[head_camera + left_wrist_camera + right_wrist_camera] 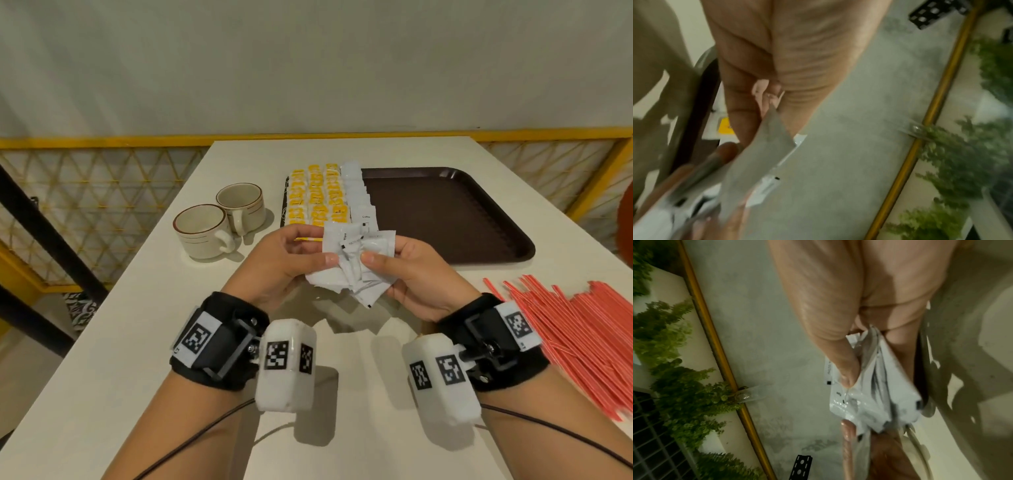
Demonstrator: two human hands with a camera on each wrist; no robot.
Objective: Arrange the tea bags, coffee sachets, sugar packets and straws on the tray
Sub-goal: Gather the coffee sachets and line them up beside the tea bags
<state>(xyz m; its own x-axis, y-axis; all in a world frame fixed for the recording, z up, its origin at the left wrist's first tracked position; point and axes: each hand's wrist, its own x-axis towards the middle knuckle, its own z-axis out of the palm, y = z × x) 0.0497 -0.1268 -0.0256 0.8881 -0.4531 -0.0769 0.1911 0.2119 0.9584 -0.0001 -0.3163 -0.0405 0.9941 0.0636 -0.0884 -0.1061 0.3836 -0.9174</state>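
Both hands hold a loose bunch of white coffee sachets (356,263) above the table, just in front of the brown tray (445,219). My left hand (291,260) grips the bunch from the left, thumb on top; my right hand (407,270) pinches it from the right. The wrist views show the same sachets (869,395) (760,155) between thumb and fingers. On the tray's left part lie rows of yellow-labelled tea bags (317,195) and a column of white sachets (358,195). Red straws (575,329) lie in a heap on the table at the right.
Two cream cups (219,226) stand left of the tray. The white table (102,359) ends at a yellow railing (102,140) behind. The tray's right part is bare. Cables run from both wrist units toward the near edge.
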